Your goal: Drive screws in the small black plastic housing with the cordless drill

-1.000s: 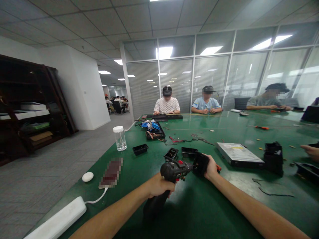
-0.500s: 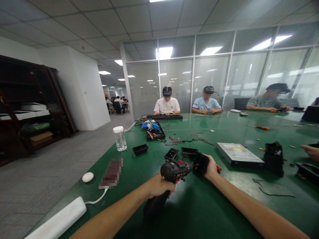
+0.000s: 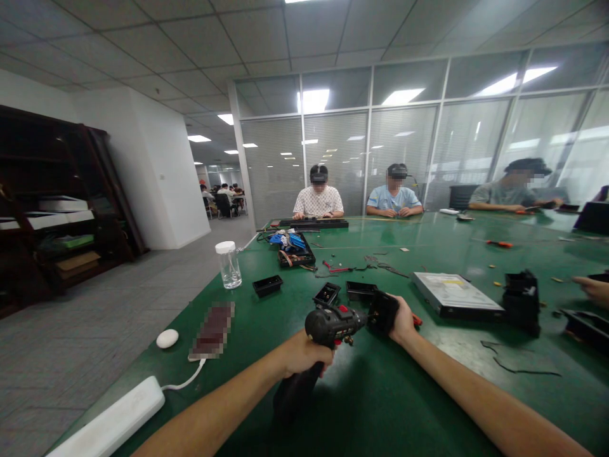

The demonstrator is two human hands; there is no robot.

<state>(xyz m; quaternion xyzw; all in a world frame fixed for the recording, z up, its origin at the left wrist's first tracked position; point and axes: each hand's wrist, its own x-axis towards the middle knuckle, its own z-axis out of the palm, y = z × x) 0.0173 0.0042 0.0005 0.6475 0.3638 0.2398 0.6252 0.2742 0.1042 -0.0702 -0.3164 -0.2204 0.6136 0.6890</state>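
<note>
My left hand (image 3: 308, 357) is closed around the grip of a black cordless drill (image 3: 333, 322) with a red switch on top. The drill points right, its tip at the inside of a black plastic box (image 3: 383, 312). That box is tilted up in my right hand (image 3: 402, 321), whose fingers are partly hidden behind it. Whether the bit touches a screw is too small to tell. Small brass-coloured parts (image 3: 349, 341) lie below the drill's nose. Just beyond are more black boxes: one with bits inside (image 3: 327, 294), another (image 3: 361, 291) beside it, and a third (image 3: 267, 285) farther left.
An optical drive (image 3: 457, 293) and an upright black part (image 3: 522, 303) stand to the right. A clear jar (image 3: 230, 266), a phone (image 3: 213, 330) and a white power strip (image 3: 111, 416) are on the left. Several people sit around the green table; a co-worker's hand (image 3: 592, 289) shows at the right edge.
Almost nothing differs. The drill and both hands hold nearly the same place, with the drill still pointed into the black plastic box.
</note>
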